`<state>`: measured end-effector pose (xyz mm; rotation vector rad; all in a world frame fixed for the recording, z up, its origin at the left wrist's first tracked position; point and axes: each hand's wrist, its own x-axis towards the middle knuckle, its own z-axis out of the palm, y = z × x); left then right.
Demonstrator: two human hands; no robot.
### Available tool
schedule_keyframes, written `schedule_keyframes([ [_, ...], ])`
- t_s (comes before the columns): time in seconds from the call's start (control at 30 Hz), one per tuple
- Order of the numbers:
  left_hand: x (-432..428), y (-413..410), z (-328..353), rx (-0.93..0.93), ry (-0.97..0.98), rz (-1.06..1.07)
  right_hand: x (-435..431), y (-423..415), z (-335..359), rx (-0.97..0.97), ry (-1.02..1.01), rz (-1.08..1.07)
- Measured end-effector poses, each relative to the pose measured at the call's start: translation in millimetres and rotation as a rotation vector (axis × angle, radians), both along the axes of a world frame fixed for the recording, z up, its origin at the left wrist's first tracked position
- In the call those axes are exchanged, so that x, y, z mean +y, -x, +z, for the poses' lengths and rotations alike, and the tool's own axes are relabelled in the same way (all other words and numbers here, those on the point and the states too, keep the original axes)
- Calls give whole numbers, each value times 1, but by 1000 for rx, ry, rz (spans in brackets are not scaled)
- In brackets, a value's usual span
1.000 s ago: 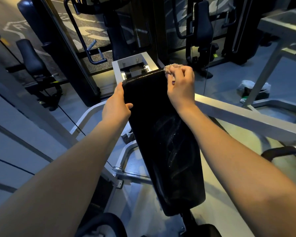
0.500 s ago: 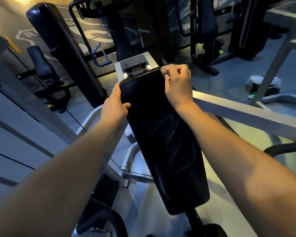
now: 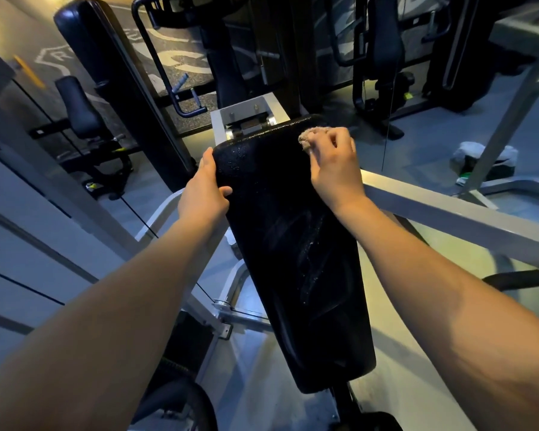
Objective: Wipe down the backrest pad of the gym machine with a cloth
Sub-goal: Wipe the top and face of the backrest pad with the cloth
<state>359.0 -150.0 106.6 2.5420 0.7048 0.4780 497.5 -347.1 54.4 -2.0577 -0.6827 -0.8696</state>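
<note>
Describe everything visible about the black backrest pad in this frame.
The backrest pad is a long black cushion with rounded corners, covered in what looks like glossy vinyl. It slopes away from the camera, its top end near a pale metal bracket. Faint streaks and small wet-looking specks mark its middle, with droplets near the top edge. The left hand grips its upper left edge, thumb on the face. The right hand presses a bunched tan cloth against the upper right corner. Its lower end sits on a dark post.

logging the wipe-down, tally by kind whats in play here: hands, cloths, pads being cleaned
hands: 2, left hand and right hand
cloths: 1, cloth
pads being cleaned: 1, backrest pad
total: 4
</note>
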Motion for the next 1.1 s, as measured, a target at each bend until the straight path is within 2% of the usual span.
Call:
schedule_keyframes([
  [0.07,-1,1,0,-3,6,-2,5,15,-21,1,42,20],
  [0.17,-1,3,0,-12,10,-15,1,50,-61,22,202,172],
  [0.27,1,5,-2,-51,8,-39,-14,51,-58,-26,368,262],
  [0.33,3,5,-5,-67,14,-70,-16,35,-33,-42,300,211],
  [0.43,10,4,-10,-84,28,-96,-7,10,7,13,81,37],
  [0.53,16,0,-18,-109,69,-120,18,17,3,74,-13,-62],
  [0.6,19,0,-23,-133,107,-138,26,38,-18,71,36,-14],
  [0.7,21,2,-24,-138,112,-135,12,57,-39,36,319,133],
  [0.77,20,5,-21,-129,95,-137,-2,56,-28,-10,470,190],
  [0.83,21,7,-18,-104,60,-148,-7,48,-5,-83,442,210],
  [0.9,23,9,-16,-81,38,-146,-2,32,19,-128,298,165],
  [0.97,23,11,-15,-67,29,-134,8,20,36,-65,187,125],
  [1.03,20,12,-12,-48,34,-106,16,17,34,5,178,114],
  [1.1,14,12,-12,-41,23,-61,13,19,18,-30,255,150],
])
